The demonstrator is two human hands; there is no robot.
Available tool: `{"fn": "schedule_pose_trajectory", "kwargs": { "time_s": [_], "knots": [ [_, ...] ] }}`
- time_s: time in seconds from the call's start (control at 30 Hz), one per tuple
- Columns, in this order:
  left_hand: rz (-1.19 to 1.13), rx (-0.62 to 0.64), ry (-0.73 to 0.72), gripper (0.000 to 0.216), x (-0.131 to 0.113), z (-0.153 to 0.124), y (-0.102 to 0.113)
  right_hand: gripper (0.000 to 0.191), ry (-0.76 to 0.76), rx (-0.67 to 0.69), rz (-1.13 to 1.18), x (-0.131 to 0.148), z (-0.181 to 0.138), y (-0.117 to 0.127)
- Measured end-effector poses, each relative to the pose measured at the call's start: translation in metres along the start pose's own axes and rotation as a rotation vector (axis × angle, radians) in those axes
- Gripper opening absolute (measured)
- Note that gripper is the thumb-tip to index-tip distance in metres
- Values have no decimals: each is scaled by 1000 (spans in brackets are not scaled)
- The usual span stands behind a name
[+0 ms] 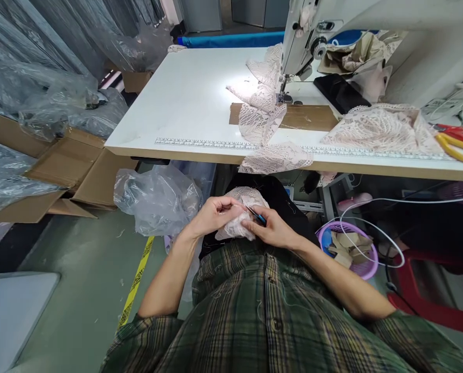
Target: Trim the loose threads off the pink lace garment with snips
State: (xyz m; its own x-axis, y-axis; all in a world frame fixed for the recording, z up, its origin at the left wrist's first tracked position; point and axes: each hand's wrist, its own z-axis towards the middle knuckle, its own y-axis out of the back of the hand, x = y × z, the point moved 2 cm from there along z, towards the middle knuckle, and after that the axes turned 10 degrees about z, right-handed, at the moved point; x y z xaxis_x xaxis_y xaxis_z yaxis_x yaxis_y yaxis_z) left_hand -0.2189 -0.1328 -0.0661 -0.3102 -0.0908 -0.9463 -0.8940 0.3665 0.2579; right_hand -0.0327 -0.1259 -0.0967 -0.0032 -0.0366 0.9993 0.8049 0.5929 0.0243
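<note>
Over my lap, a piece of pale pink lace fabric [237,226] lies bunched between my two hands. My left hand [219,213] pinches its upper edge, thumb and fingers pressed together. Small thread snips [257,215] with a blue handle and dark pointed blades are in my right hand [273,228], the tip directed at the spot by my left fingertips. My right thumb also rests against the lace. More lace pieces [260,122] run from under the presser foot of the sewing machine [299,46] and hang over the table's front edge.
The white table [169,103] carries a printed ruler strip, a lace heap [387,129] and yellow-and-red-handled scissors [459,142] at right. A purple basket [373,267] with scraps stands below. Plastic bags [157,199] and an open cardboard box [70,160] are at left.
</note>
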Motion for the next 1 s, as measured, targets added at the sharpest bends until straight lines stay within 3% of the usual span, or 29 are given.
{"fn": "schedule_pose_trajectory", "kwargs": {
  "time_s": [0.13,0.2,0.33,0.4,0.5,0.6,0.73,0.83,0.93,1.0],
  "knots": [
    [255,280,34,34,8,-9,11,35,-53,-17,45,-6,-15,9],
    [359,207,45,31,12,-6,21,35,-48,-80,1,-11,-14,18],
    [410,-166,68,34,18,4,48,30,-9,-239,-287,-24,-2,37],
    [380,-277,52,33,20,3,61,27,18,-323,-447,-27,2,44],
    [301,-283,24,31,21,-8,72,31,101,-412,-493,-24,5,49],
    [219,-226,-29,30,13,-22,71,30,146,-403,-353,-13,7,41],
    [139,-71,-193,27,-5,-36,48,45,110,-248,3,2,8,10],
    [25,65,-335,22,-14,-48,27,61,-39,45,267,7,2,-19],
    [-74,101,-299,18,-11,-63,17,35,-207,311,293,7,-12,-36],
    [-78,100,-197,29,-4,-72,17,35,-215,344,210,10,-20,-34]
  ]
}}
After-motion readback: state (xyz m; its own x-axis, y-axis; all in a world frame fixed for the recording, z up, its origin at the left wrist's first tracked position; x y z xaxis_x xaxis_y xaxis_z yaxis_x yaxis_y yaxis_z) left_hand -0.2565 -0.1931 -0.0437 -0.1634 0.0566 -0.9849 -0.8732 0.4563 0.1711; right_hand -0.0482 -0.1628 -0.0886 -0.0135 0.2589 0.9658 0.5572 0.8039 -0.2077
